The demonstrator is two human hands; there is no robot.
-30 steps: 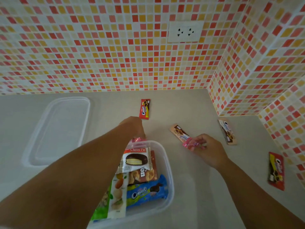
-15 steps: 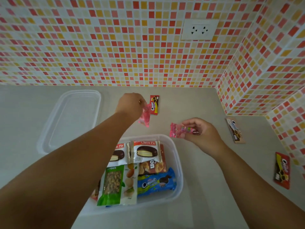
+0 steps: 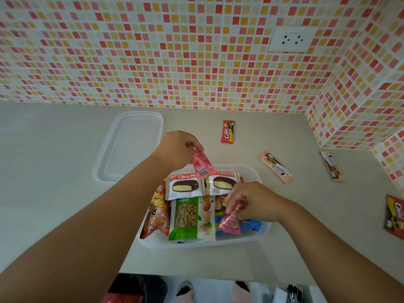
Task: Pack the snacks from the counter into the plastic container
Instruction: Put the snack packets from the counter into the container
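Note:
A clear plastic container (image 3: 244, 240) sits on the counter in front of me, holding two Choco Pie packs (image 3: 184, 185), a green snack bag (image 3: 185, 217), an orange chip bag (image 3: 156, 213) and a blue cookie pack (image 3: 251, 225). My left hand (image 3: 177, 149) pinches a pink candy packet (image 3: 202, 164) above the container's far edge. Over the container's right side, my right hand (image 3: 251, 203) pinches a second pink packet (image 3: 229, 223) that hangs down over the blue pack.
The container's clear lid (image 3: 131, 145) lies at the back left. Loose on the counter are a red cookie pack (image 3: 227, 131), a tan bar (image 3: 276, 167), a brown bar (image 3: 332, 166) and a red pack (image 3: 394, 216) at the right edge. Tiled walls close the back and right.
My right hand has carried its pink packet from beside the container to over its right side. My left hand has drawn back with its packet to the far edge.

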